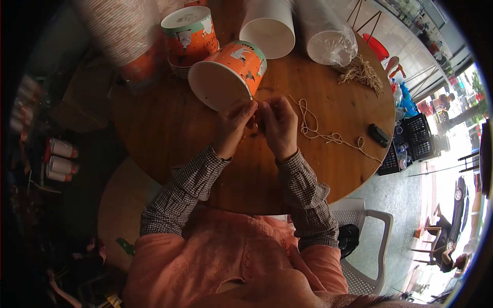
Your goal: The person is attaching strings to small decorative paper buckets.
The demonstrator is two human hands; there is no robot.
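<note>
An orange paper bucket (255, 64) with a green band and white animal figures lies on its side, its white mouth toward me. At the lower right of its rim, my left hand (232, 128) is closed in a pinch, with a thin pale bit of string showing at the fingertips. Close beside it, almost touching, my right hand (280, 128) is also pinched closed; its fingers hide most of what they grip. Beige string (328, 137) trails in loops from near my right hand across the table.
The round wooden table (246, 179) also bears an upturned orange bucket (189, 38), a tall stack of buckets (120, 36), white tubs (267, 33), a plastic-wrapped stack (331, 46), a string bundle (362, 74) and a small black object (379, 135). A white chair (377, 246) stands at right.
</note>
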